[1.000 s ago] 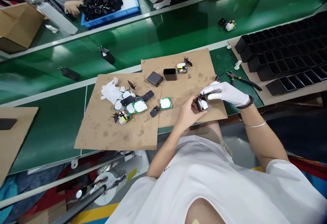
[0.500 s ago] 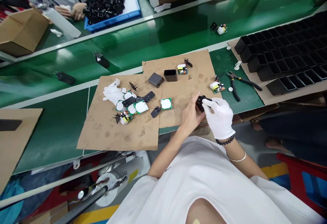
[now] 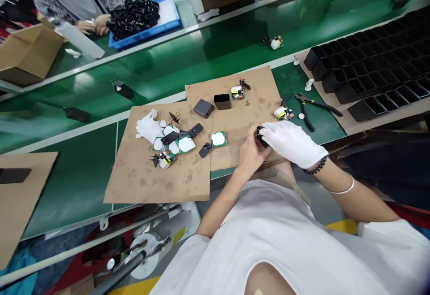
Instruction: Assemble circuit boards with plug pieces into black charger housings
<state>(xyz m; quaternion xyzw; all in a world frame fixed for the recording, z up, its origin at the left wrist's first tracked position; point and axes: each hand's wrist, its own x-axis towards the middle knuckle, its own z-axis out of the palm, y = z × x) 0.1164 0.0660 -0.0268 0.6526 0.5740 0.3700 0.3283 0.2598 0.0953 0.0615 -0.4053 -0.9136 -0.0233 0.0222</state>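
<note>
Near the front edge of the cardboard, my bare left hand [image 3: 250, 152] is wrapped round a small black charger case [image 3: 261, 136]. My right hand [image 3: 290, 140], in a white glove, closes over the top of that case, fingers together and covering much of it. Whether a small part sits under the gloved fingertips is hidden. Just beyond the hands lies a circuit board with yellow and white parts [image 3: 284, 113]. To the left are a green board with a white pad [image 3: 218, 138] and a black plug cover [image 3: 204, 149].
An upright black case [image 3: 222, 101] and a closed one [image 3: 203, 108] stand on the cardboard [image 3: 161, 186]. Boards and a white glove [image 3: 149, 124] lie left. Pliers [image 3: 307, 109] and rows of black cases [image 3: 369, 108] are right. Behind runs a green conveyor [image 3: 188, 55].
My right elbow has swung outward and the gloved hand has turned lower over the case. My left hand keeps its hold. Items on the conveyor have shifted left.
</note>
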